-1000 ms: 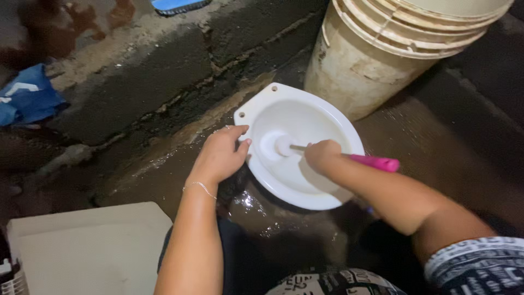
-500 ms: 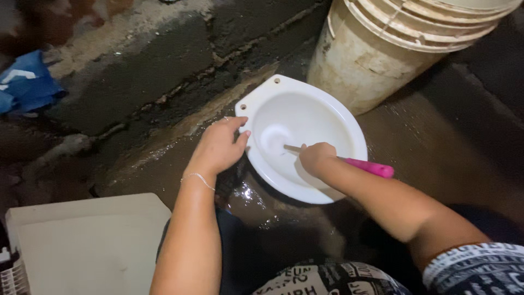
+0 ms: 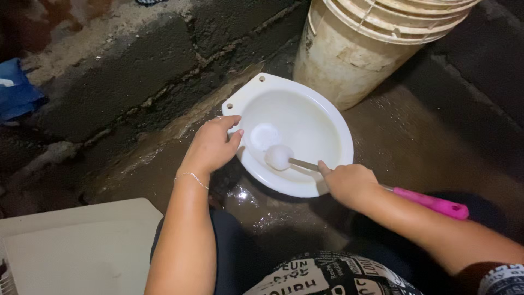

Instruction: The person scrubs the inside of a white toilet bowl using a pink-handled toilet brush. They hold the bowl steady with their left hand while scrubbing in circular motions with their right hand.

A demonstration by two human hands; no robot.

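Observation:
A white oval toilet bowl (image 3: 322, 117) lies on the wet concrete floor. My left hand (image 3: 210, 146) grips its near-left rim, with a thin bracelet on the wrist. My right hand (image 3: 349, 183) is closed around a brush with a metal shaft and a pink handle (image 3: 434, 203) that sticks out behind the hand. The brush's round white head (image 3: 278, 157) rests inside the bowl near the front, beside the drain hollow (image 3: 263, 134).
A dirty cream bucket stack (image 3: 360, 49) stands right behind the bowl. A rough concrete ledge (image 3: 125, 71) runs along the left. Blue cloth (image 3: 16, 93) lies at the far left. A white flat lid or box (image 3: 76, 246) sits at the bottom left. The floor is wet.
My right hand pulled back toward me along the brush, and the brush head slid from the drain hollow to the bowl's front. My left hand stayed on the rim.

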